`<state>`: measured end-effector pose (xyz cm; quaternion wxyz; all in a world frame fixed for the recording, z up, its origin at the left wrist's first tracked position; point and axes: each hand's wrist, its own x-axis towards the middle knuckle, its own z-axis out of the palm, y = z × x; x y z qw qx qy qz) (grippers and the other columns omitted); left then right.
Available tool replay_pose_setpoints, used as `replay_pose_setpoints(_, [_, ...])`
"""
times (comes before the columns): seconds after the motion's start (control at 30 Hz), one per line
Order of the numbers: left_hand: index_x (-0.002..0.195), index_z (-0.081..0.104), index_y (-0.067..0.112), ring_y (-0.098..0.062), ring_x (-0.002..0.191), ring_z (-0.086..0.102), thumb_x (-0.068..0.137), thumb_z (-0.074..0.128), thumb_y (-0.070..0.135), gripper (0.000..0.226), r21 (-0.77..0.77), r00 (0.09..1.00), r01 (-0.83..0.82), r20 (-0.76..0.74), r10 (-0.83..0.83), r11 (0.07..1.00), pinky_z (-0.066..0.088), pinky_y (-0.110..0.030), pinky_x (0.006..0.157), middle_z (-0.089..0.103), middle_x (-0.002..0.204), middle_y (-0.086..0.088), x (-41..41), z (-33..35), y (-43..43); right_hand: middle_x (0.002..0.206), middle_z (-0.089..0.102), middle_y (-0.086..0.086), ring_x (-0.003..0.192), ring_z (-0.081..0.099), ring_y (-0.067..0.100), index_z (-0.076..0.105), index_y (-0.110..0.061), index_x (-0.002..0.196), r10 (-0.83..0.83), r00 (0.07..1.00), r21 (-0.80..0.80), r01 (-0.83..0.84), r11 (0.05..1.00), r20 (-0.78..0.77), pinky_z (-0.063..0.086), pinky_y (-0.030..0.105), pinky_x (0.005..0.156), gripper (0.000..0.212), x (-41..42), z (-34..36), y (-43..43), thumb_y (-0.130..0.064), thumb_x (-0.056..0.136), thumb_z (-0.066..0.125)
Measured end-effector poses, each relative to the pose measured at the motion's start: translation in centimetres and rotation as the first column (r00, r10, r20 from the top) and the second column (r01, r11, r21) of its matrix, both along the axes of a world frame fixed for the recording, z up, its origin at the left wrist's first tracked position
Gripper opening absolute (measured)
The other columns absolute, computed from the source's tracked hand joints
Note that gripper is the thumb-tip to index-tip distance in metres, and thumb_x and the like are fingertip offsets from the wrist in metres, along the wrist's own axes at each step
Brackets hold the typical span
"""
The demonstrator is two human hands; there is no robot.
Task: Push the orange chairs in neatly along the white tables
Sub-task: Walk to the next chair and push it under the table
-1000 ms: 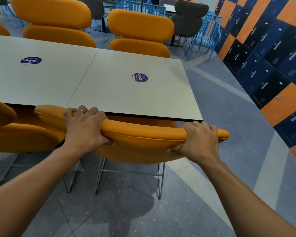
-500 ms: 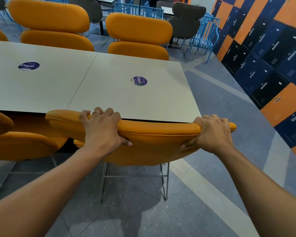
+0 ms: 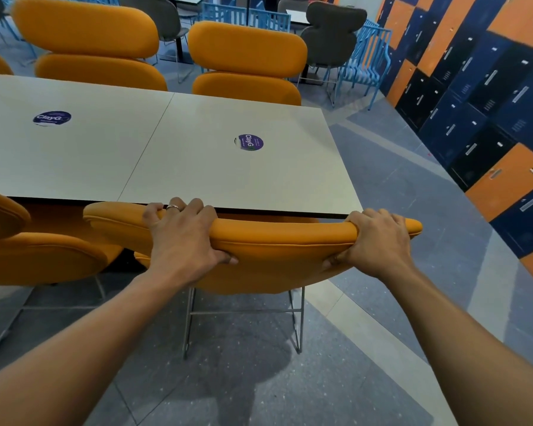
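Note:
An orange chair (image 3: 277,256) stands right against the near edge of the white table (image 3: 228,179), its backrest top level with the tabletop edge and its seat hidden under it. My left hand (image 3: 182,238) grips the top of the backrest left of centre, a ring on one finger. My right hand (image 3: 379,238) grips the backrest near its right end. A second orange chair (image 3: 37,256) stands to the left on the same side. Two more orange chairs (image 3: 246,63) (image 3: 90,47) face me across the table.
A second white table (image 3: 59,142) adjoins on the left. Blue and orange lockers (image 3: 480,112) line the right wall, with an aisle of grey floor between them and the table. Grey chairs (image 3: 333,35) and blue metal chairs (image 3: 366,59) stand at the back.
The chair under my hands has slid to the right along the table edge, away from the left chair. Both hands kept their grip on the backrest.

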<state>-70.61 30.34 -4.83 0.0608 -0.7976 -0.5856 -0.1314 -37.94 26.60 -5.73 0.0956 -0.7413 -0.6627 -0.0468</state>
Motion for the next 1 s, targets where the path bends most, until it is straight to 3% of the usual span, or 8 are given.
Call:
replay_pose_setpoints(0.17, [0.096, 0.059, 0.028, -0.03, 0.103, 0.054, 0.051, 0.067, 0.081, 0.07, -0.006, 1.0, -0.001, 0.007, 0.001, 1.0, 0.025, -0.051, 0.093, 0.061, 0.102, 0.002, -0.6, 0.1, -0.2, 0.088, 0.063, -0.004, 0.083, 0.046, 0.015, 0.062, -0.031, 0.094, -0.008, 1.0, 0.05, 0.007, 0.999, 0.012, 0.04, 0.045, 0.088, 0.071, -0.5, -0.4, -0.6, -0.082, 0.047, 0.075])
replay_pose_setpoints(0.27, [0.099, 0.058, 0.029, -0.029, 0.105, 0.053, 0.051, 0.065, 0.082, 0.071, -0.013, 1.0, -0.004, -0.007, 0.004, 1.0, 0.025, -0.05, 0.094, 0.061, 0.104, 0.003, -0.8, 0.1, 0.1, 0.088, 0.063, -0.004, 0.082, 0.046, 0.015, 0.064, -0.031, 0.094, -0.008, 1.0, 0.063, 0.008, 0.998, 0.004, 0.041, 0.046, 0.087, 0.075, -0.8, -0.4, -0.6, -0.086, 0.044, 0.064])
replay_pose_setpoints(0.5, [0.103, 0.059, 0.028, -0.03, 0.105, 0.053, 0.05, 0.066, 0.082, 0.076, -0.015, 0.998, -0.046, -0.038, 0.045, 0.999, 0.026, -0.051, 0.095, 0.061, 0.106, 0.001, -0.3, 0.0, 0.3, 0.106, 0.064, -0.004, 0.1, 0.054, 0.021, 0.062, -0.035, 0.113, 0.02, 0.999, 0.054, -0.018, 0.998, -0.047, 0.037, 0.047, 0.095, 0.081, -0.1, -1.0, -0.5, -0.085, 0.05, 0.07])
replay_pose_setpoints(1.0, [0.113, 0.058, 0.03, -0.032, 0.107, 0.053, 0.052, 0.067, 0.08, 0.079, -0.022, 0.996, -0.075, -0.045, 0.074, 0.997, 0.023, -0.052, 0.099, 0.059, 0.114, -0.002, -0.1, -0.2, 0.3, 0.11, 0.064, -0.003, 0.106, 0.054, 0.026, 0.061, -0.035, 0.116, 0.045, 0.998, 0.054, -0.043, 0.998, -0.046, 0.035, 0.049, 0.094, 0.082, 0.3, -1.0, -0.3, -0.087, 0.052, 0.067])
